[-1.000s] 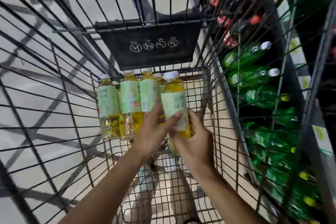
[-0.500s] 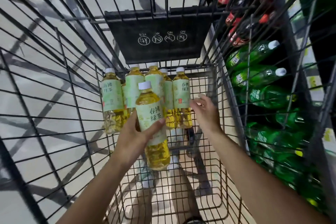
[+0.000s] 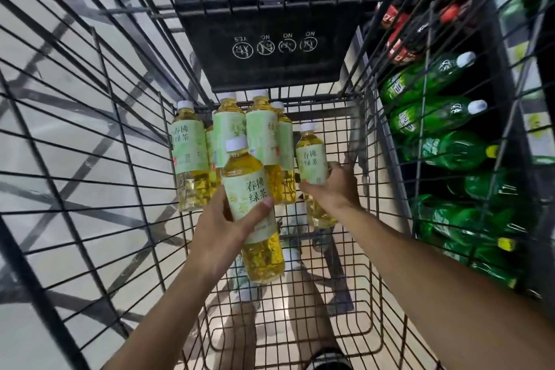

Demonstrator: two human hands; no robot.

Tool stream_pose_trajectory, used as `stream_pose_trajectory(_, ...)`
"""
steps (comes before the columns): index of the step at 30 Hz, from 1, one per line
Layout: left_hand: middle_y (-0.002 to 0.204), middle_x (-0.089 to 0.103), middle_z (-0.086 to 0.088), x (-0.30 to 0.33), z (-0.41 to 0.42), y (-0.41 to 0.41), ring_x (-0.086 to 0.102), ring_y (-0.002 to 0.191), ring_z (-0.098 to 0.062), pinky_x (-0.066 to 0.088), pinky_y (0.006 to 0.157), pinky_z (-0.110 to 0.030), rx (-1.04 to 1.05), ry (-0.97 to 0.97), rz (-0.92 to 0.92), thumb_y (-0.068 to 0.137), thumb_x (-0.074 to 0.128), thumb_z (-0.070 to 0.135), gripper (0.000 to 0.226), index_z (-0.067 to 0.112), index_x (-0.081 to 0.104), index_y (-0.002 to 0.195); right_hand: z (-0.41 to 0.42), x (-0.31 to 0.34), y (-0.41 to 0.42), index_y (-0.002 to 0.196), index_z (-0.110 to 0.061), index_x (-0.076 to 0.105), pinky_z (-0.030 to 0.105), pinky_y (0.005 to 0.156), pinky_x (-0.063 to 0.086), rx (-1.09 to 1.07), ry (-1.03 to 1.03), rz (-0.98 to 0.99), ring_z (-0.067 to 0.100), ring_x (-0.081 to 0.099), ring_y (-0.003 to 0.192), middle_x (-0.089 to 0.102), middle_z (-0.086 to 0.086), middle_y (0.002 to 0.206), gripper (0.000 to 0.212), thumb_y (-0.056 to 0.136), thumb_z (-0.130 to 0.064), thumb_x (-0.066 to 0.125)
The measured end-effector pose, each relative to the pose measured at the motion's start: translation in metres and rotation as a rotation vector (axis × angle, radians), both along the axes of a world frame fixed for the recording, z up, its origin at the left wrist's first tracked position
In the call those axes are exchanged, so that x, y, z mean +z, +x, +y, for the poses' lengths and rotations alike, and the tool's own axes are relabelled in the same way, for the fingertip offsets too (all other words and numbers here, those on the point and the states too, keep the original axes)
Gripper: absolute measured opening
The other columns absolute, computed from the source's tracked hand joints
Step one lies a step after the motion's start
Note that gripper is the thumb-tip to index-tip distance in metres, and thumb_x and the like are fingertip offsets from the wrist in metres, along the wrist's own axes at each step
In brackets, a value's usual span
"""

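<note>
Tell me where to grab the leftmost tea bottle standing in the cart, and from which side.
Grip the clear plastic bottle of yellow tea with the pale green label round its labelled middle, coming in from its open left side: it stands upright, and other bottles crowd its right.

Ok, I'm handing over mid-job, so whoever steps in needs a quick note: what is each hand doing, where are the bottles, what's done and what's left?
Left hand: grips one tea bottle round its label, lifted in front of the row.
Right hand: holds a second tea bottle upright at the right end of the row.
Done: a row of bottles stands at the far end of the cart, below its black flap.
Left: probably release the second tea bottle once it stands firm, then add the one from the left hand to the row.
</note>
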State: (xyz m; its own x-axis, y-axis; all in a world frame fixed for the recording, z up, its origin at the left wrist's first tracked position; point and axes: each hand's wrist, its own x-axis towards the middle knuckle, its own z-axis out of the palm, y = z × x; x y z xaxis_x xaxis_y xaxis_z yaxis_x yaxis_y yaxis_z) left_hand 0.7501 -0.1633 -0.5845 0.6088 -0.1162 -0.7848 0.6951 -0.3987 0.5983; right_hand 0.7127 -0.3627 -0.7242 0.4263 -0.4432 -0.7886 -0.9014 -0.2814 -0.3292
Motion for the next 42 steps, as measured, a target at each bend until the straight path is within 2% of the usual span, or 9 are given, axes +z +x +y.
stream_pose_trajectory(5,0.101,0.077,0.009,-0.003,-0.005,-0.004,0.073,0.086,0.000,0.056,0.065,-0.014,-0.008,0.029,0.007,0.070,0.077,0.049,0.057,0.024,0.064,0.120,0.014,0.002,-0.027,0.116,-0.016,0.058,0.034,0.071,0.059,0.043,-0.102,-0.084,0.024,0.064,0.090,0.061,0.005,0.110,0.057,0.076,-0.050,0.080)
stream_pose_trajectory(10,0.100,0.076,0.004,0.002,-0.008,-0.005,0.073,0.081,-0.002,0.056,0.059,-0.016,-0.039,0.016,0.038,0.071,0.080,0.042,0.057,0.017,0.065,0.120,0.007,0.011,-0.025,0.119,-0.014,0.058,0.017,0.044,0.045,-0.125,0.070,-0.069,0.009,0.065,0.068,0.068,0.002,0.100,0.041,0.087,-0.035,0.076)
stream_pose_trajectory(13,0.099,0.078,0.003,0.011,-0.007,-0.009,0.074,0.083,-0.003,0.057,0.062,-0.017,-0.066,-0.014,0.052,0.068,0.082,0.038,0.061,0.014,0.065,0.122,0.005,0.032,-0.038,0.122,-0.013,0.057,0.020,0.053,0.048,-0.198,0.130,-0.153,0.009,0.066,0.073,0.069,0.002,0.103,0.045,0.087,-0.032,0.076)
stream_pose_trajectory(19,0.108,0.077,0.002,0.058,0.000,-0.025,0.075,0.092,-0.009,0.061,0.071,-0.024,-0.159,-0.057,0.021,0.061,0.088,0.041,0.079,0.016,0.060,0.130,0.028,0.130,-0.073,0.118,-0.019,0.056,0.007,0.045,0.044,-0.385,0.235,-0.337,0.004,0.063,0.072,0.063,-0.010,0.089,0.040,0.086,-0.030,0.078)
stream_pose_trajectory(25,0.112,0.076,-0.003,0.142,0.031,-0.054,0.075,0.092,-0.011,0.062,0.069,-0.028,-0.292,-0.150,-0.053,0.085,0.081,0.021,0.053,0.014,0.058,0.132,0.065,0.246,-0.128,0.099,-0.042,0.055,0.018,0.061,0.054,-0.473,0.182,-0.522,0.013,0.072,0.083,0.070,-0.012,0.094,0.030,0.084,-0.033,0.080)
stream_pose_trajectory(27,0.123,0.072,-0.007,0.174,0.044,-0.068,0.074,0.103,-0.017,0.062,0.086,-0.040,-0.318,-0.189,-0.081,0.081,0.085,0.033,0.057,0.020,0.062,0.131,0.081,0.286,-0.151,0.100,-0.042,0.058,0.017,0.063,0.055,-0.509,0.158,-0.581,0.012,0.072,0.086,0.072,-0.011,0.095,0.028,0.083,-0.042,0.080)
stream_pose_trajectory(31,0.137,0.062,-0.013,0.231,0.070,-0.098,0.071,0.113,-0.023,0.055,0.100,-0.049,-0.326,-0.260,-0.142,0.067,0.093,0.051,0.070,0.029,0.065,0.128,0.115,0.362,-0.200,0.116,-0.035,0.066,0.044,0.076,0.062,-0.535,0.131,-0.681,0.013,0.074,0.088,0.076,-0.007,0.100,0.058,0.069,-0.066,0.080)
stream_pose_trajectory(35,0.122,0.074,-0.009,0.289,0.090,-0.137,0.071,0.112,-0.029,0.053,0.101,-0.056,-0.428,-0.340,-0.148,0.080,0.085,0.020,0.057,0.013,0.061,0.131,0.145,0.435,-0.255,0.122,-0.017,0.066,0.004,0.059,0.047,-0.601,0.071,-0.774,-0.015,0.067,0.073,0.072,-0.012,0.097,0.039,0.086,-0.026,0.078)
stream_pose_trajectory(42,0.124,0.073,-0.005,0.366,0.090,-0.217,0.071,0.113,-0.026,0.054,0.100,-0.055,-0.621,-0.422,-0.257,0.060,0.095,0.042,0.077,0.025,0.065,0.128,0.167,0.492,-0.375,0.126,-0.027,0.066,0.034,0.084,0.060,-0.768,0.005,-0.904,0.011,0.073,0.101,0.075,-0.007,0.114,0.048,0.082,-0.037,0.083)
